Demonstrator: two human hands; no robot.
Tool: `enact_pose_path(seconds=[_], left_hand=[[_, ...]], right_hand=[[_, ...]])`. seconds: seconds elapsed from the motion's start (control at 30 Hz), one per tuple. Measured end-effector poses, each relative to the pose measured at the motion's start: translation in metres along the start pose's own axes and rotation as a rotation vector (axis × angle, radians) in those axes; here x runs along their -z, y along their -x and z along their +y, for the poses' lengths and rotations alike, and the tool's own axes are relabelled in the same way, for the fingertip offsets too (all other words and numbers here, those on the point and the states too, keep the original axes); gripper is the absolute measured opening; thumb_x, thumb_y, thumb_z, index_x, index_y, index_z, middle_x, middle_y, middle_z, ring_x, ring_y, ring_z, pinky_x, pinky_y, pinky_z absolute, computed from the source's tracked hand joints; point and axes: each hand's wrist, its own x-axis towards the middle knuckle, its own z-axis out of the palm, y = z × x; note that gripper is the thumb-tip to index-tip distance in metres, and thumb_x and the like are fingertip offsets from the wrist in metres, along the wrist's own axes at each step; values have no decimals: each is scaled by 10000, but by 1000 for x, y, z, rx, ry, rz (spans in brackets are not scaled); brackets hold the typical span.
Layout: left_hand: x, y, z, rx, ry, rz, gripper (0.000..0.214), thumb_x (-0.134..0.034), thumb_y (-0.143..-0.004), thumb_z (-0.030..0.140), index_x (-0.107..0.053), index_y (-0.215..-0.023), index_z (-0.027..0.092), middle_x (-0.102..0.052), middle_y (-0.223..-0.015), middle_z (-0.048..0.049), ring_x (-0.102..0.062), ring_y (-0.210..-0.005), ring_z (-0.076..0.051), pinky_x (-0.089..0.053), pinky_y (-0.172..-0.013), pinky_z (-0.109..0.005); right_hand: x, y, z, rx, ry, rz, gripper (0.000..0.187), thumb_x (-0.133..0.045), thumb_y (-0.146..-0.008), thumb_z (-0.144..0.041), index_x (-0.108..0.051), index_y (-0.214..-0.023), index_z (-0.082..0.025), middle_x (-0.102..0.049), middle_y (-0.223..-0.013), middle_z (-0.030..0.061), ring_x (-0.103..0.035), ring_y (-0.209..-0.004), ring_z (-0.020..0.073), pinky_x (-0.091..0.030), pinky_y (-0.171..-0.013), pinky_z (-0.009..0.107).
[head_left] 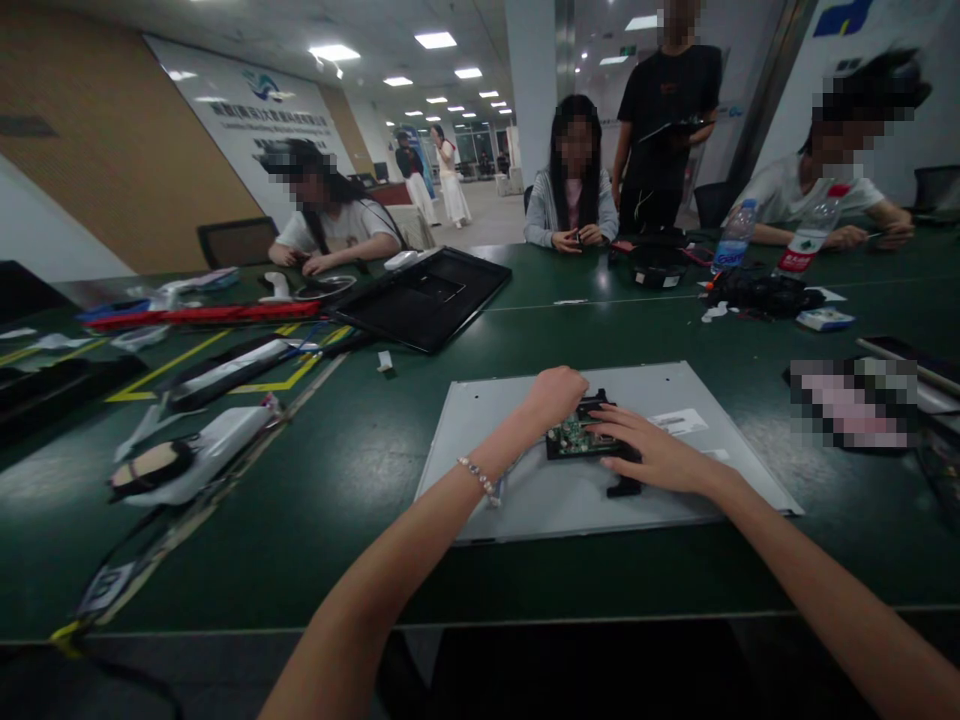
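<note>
A grey metal panel (525,480) lies flat on the green table in front of me. A small green circuit board (574,437) in a black frame sits on its middle. My left hand (555,395) is curled at the board's far left corner, its fingers bent down onto the edge; what they pinch is hidden. My right hand (652,450) rests on the board's right side, fingers stretched out and spread across it. A bead bracelet (480,478) is on my left wrist.
A black monitor back cover (427,295) lies to the far left of the panel. Cables, white parts and a red strip (202,315) crowd the left of the table. Water bottles (814,230) and black items stand at the far right. Several people sit or stand across the table.
</note>
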Motion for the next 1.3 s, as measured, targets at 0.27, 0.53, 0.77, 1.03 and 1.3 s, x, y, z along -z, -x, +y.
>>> enact_pose_path(seconds=[0.27, 0.53, 0.77, 1.03, 1.3], left_hand=[[-14, 3, 3, -4, 53, 22, 189, -543, -843, 100, -730, -841, 127, -711, -852, -154, -681, -839, -240, -502, -722, -313], [-10, 10, 3, 22, 115, 40, 233, -509, -896, 200, -735, -906, 146, -712, -907, -128, -671, -873, -208, -508, -765, -289], [-5, 28, -29, 142, 294, 149, 297, -506, -913, 254, -689, -1121, 147, -696, -1132, -103, -650, -1028, -210, -492, -925, -304], [-10, 110, -138, 561, 119, 310, 337, -436, -886, 192, -671, -1123, 142, -651, -1190, -111, -595, -1108, -235, -441, -1012, -340], [-33, 190, -201, 937, -104, 194, 434, -421, -844, 172, -620, -1226, 117, -455, -1444, -153, -374, -1335, -329, -358, -1073, -460]], right_hand=[[-1, 1, 4, 27, -29, 7, 534, -512, -938, -510, -501, -1411, -263, -403, -1537, 86, -264, -1455, 274, -243, -1171, 553], [-2, 2, 5, 20, -36, 11, 532, -503, -937, -528, -499, -1411, -286, -416, -1530, 71, -282, -1449, 276, -253, -1165, 561], [1, 3, 0, -30, -48, 27, 553, -477, -947, -533, -471, -1431, -266, -384, -1547, 84, -271, -1453, 273, -274, -1157, 555], [2, 2, 1, -17, -36, 100, 470, -433, -976, -487, -473, -1421, -338, -446, -1508, 26, -302, -1442, 252, -276, -1162, 569], [0, 2, -2, -47, -9, 70, 478, -402, -993, -484, -467, -1425, -289, -447, -1505, 46, -301, -1443, 231, -264, -1181, 538]])
